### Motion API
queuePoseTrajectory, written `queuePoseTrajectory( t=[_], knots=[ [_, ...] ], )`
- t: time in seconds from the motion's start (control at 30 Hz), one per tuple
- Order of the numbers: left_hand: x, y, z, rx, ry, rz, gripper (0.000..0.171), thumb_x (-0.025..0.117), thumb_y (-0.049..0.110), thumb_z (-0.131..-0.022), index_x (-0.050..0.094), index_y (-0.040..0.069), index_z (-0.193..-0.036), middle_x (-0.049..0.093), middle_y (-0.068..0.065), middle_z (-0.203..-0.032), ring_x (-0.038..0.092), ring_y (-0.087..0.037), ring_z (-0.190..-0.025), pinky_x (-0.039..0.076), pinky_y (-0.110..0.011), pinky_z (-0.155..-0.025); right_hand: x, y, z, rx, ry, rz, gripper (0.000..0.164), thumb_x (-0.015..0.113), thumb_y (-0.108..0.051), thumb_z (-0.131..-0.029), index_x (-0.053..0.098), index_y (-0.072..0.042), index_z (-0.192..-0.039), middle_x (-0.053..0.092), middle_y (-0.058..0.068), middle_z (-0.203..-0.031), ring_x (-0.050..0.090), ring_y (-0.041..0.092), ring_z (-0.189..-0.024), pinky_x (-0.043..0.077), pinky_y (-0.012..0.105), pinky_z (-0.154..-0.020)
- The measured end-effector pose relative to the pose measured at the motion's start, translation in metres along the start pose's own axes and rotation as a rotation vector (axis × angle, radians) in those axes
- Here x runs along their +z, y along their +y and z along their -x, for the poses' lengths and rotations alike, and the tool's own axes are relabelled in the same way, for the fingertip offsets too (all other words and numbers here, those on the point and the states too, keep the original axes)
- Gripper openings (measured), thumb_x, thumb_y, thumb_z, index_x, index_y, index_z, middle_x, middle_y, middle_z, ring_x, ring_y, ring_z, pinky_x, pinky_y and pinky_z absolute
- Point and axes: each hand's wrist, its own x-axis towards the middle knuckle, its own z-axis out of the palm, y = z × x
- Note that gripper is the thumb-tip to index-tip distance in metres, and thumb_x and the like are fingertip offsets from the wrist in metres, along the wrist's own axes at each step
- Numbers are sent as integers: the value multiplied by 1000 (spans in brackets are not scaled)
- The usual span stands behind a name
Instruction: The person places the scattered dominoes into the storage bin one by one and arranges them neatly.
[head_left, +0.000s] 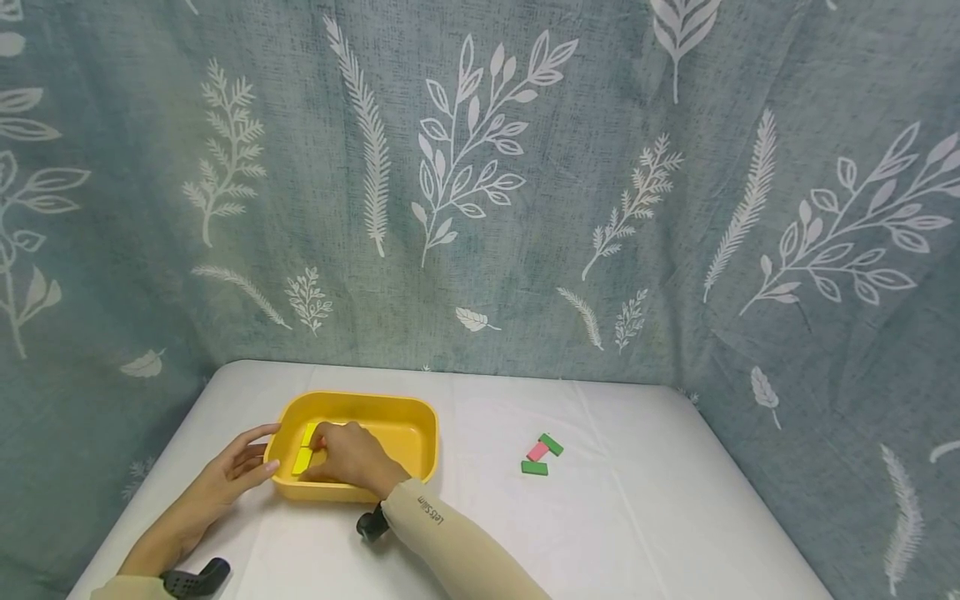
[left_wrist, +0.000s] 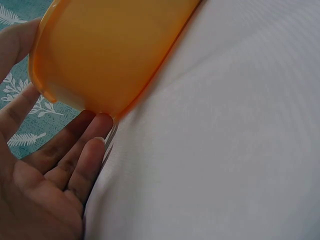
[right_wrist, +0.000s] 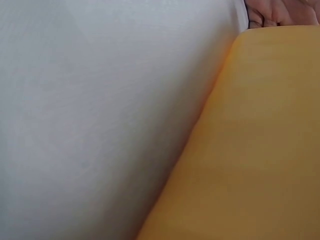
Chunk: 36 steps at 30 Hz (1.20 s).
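Note:
A yellow plastic tray (head_left: pixel 408 407) with raised walls sits on the white-covered table. At its left end my left hand (head_left: pixel 238 463) rests against the outer wall, fingers spread and only slightly bent; the left wrist view shows its fingertips (left_wrist: pixel 103 120) at the bottom edge. My right hand (head_left: pixel 354 454) reaches over the near rim into the tray, fingers and thumb curled around a small pink block (head_left: pixel 323 444), mostly hidden by the hand. Just left of those fingers, two bright yellow blocks (head_left: pixel 302 461) lie end to end along the tray's left side.
Right of the tray, two green blocks (head_left: pixel 535 468) and another pink block (head_left: pixel 537 452) lie loosely together on the white cloth (head_left: pixel 600 508). A grey-green curtain (head_left: pixel 480 292) with white leaf prints hangs behind the table and at both sides.

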Motion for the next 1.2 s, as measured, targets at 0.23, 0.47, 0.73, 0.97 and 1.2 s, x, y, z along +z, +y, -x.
queuePoseTrajectory(
  t=[0.23,0.47,0.73,0.97,1.2],
  knots=[
    [1,-1,-1,-11,4,-11,86,70,47,-97,23,20,-163,35,-26,-157,35,-46,-142,22,-76,-111,0,1,1,18,4,-2,50,85,-53,-81,69,-22,-116,70,-18,-104,60,-2,-85,49,12,-75],
    [2,0,1,24,4,-9,80,68,43,-99,25,19,-162,39,-26,-154,40,-46,-139,29,-72,-112,-5,4,6,15,23,-25,46,85,-53,-81,69,-24,-112,68,-18,-93,57,0,-76,47,13,-69],
    [2,4,1,-42,12,-29,90,70,51,-95,20,20,-164,31,-28,-159,32,-49,-143,22,-76,-112,-33,17,16,4,9,-185,38,83,-40,-88,68,-21,-117,60,-12,-64,55,3,-52,45,17,-55],
    [3,4,1,-8,15,-19,86,69,45,-98,21,17,-163,33,-28,-157,35,-48,-141,26,-72,-113,-62,41,29,-42,59,-231,39,81,-34,-91,68,-14,-122,60,-9,-69,55,4,-59,49,28,-92],
    [3,4,0,-30,12,-28,89,70,49,-96,20,18,-163,29,-28,-159,31,-49,-143,22,-75,-113,-81,69,46,-32,121,-276,39,80,-33,-92,69,-12,-122,61,-9,-70,57,6,-59,50,23,-57]
  ],
)
